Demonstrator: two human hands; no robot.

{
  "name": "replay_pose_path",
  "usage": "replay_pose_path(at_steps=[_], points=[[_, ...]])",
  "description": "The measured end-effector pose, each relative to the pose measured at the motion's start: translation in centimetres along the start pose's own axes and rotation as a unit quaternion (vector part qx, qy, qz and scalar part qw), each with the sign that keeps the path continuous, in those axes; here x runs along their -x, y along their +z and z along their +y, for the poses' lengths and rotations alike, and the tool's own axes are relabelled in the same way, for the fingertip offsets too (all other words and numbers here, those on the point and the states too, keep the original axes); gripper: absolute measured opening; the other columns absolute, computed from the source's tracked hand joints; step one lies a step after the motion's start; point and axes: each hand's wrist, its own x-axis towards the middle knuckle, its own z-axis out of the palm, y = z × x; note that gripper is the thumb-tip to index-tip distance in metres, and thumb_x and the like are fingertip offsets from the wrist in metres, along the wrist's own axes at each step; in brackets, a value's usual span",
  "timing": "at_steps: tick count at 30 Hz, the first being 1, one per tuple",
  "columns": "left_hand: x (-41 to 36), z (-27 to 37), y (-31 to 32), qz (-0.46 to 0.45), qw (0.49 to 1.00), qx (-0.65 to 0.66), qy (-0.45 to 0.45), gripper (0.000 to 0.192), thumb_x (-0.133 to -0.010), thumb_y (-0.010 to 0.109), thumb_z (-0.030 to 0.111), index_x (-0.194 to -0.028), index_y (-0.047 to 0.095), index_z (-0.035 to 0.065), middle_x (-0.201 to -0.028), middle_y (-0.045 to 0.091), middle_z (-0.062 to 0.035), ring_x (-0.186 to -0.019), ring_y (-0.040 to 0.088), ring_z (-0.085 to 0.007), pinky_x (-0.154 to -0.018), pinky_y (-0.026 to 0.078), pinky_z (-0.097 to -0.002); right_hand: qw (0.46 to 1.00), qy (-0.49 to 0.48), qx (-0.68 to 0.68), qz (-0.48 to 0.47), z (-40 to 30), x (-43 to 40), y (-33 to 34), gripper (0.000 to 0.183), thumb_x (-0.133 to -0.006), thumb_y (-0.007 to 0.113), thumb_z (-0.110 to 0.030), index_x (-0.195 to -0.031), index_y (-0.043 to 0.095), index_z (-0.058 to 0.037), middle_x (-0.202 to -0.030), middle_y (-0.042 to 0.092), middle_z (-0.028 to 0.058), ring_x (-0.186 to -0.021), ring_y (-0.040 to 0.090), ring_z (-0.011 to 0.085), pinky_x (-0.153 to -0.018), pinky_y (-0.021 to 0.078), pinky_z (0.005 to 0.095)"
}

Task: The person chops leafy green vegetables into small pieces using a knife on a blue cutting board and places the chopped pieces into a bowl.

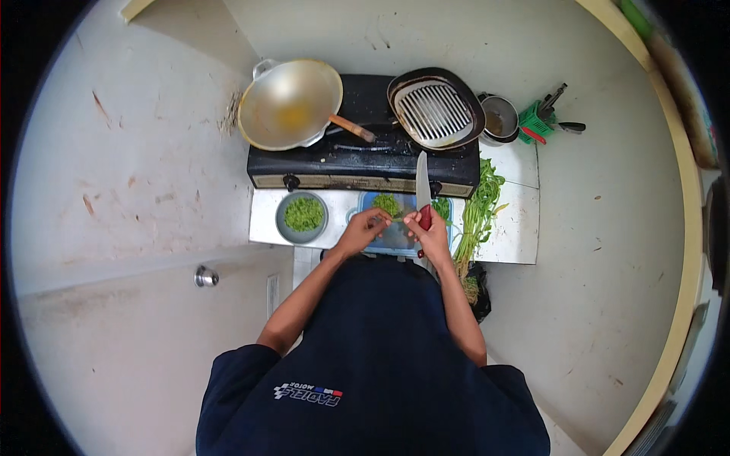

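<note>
In my right hand (432, 231) is a kitchen knife (422, 185) with a dark red handle, its blade pointing away from me. A thin green piece of vegetable (398, 219) spans the gap between both hands, pinched by the fingertips. My left hand (365, 229) has its end of it. Beneath the hands lies a blue cutting board (393, 244) with a small heap of chopped greens (386, 204); darker green leaves (441, 207) show near its right side. A grey bowl (325, 225) of chopped greens stands to the left. Leafy stalks with roots (478, 214) lie at the right.
A black two-burner gas stove (365, 162) stands behind the board, bearing a wok (285, 108) with a wooden-handled utensil (352, 127) and a grill pan (436, 111). Further right are a metal pot (502, 117) and a green basket (535, 121) of utensils. Walls flank the counter.
</note>
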Motion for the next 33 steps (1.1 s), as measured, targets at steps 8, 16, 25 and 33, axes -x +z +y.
replay_pose_path(at_steps=[8,16,25,33], points=[[2.1,-6.3,0.2,0.149,0.982,-0.115,-0.026,0.011,-0.096,0.067,0.006,-0.104,0.073,0.0010,-0.098,0.072,-0.0098,-0.072,0.068,-0.0168,-0.065,0.055,-0.0323,0.988,0.025,0.105,-0.112,5.4,-0.9,-2.5,0.030,-0.101,0.070,-0.031,-0.089,0.056,-0.0069,-0.074,0.060,0.0001,-0.063,0.059,0.0086,-0.056,0.0450,0.0276],[3.8,-8.8,1.9,0.262,0.935,-0.237,-0.025,0.019,-0.091,0.066,0.000,-0.108,0.075,0.0013,-0.098,0.070,-0.0158,-0.087,0.070,-0.0313,-0.078,0.056,-0.0395,0.900,-0.086,0.385,-0.187,10.8,0.0,-4.0,0.036,-0.103,0.061,-0.038,-0.098,0.061,-0.0022,-0.076,0.068,0.0253,-0.078,0.066,0.0505,-0.069,0.0511,0.0568],[3.6,-9.5,3.2,0.250,0.919,-0.302,0.029,0.023,-0.093,0.064,-0.002,-0.114,0.073,0.0020,-0.095,0.063,-0.0191,-0.086,0.066,-0.0378,-0.077,0.054,-0.0456,0.835,-0.141,0.486,-0.216,13.5,-1.1,-4.7,0.036,-0.101,0.060,-0.039,-0.100,0.063,-0.0032,-0.074,0.069,0.0227,-0.070,0.070,0.0447,-0.067,0.0563,0.0552],[3.7,-9.4,3.2,0.238,0.915,-0.324,0.037,0.024,-0.094,0.062,-0.001,-0.116,0.071,0.0031,-0.096,0.062,-0.0182,-0.086,0.066,-0.0382,-0.078,0.055,-0.0458,0.832,-0.139,0.490,-0.219,12.0,-1.9,-5.0,0.037,-0.102,0.058,-0.041,-0.103,0.063,-0.0040,-0.075,0.070,0.0221,-0.071,0.071,0.0440,-0.066,0.0576,0.0543]])
